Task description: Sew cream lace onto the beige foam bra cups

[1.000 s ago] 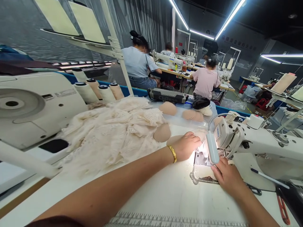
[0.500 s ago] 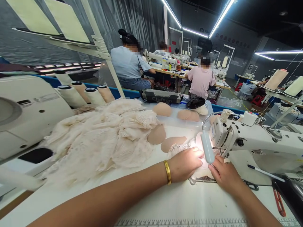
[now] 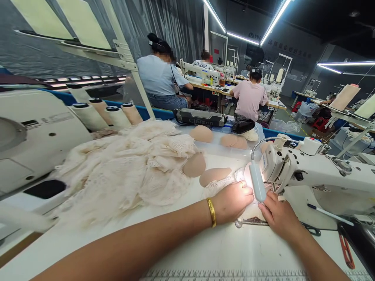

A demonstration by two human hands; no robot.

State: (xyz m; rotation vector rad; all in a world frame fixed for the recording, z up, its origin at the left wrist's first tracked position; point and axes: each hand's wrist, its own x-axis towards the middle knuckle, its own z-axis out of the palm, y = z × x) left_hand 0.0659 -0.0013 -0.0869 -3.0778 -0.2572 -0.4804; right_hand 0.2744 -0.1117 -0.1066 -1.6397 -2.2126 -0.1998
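Since a second ago the left hand (image 3: 233,201) has come back toward the wearer, from beyond the machine's metal plate to over it, and the strip of white openwork lace fabric (image 3: 218,186) now trails to its left. That lace lies on the white bench (image 3: 187,242), running under the left hand and up against a flat tan oval pad (image 3: 215,176). The left grip is bunched over the cloth, its fingertips turned under — I cannot tell whether they pinch it. The right hand (image 3: 279,214) is beside the needle area of the white sewing machine (image 3: 331,175), thumb parted from the forefinger; the pale grey lamp (image 3: 258,183) covers part of the view, so I cannot tell what that grip holds. A large heap of cream lace fabric (image 3: 125,168) lies farther left.
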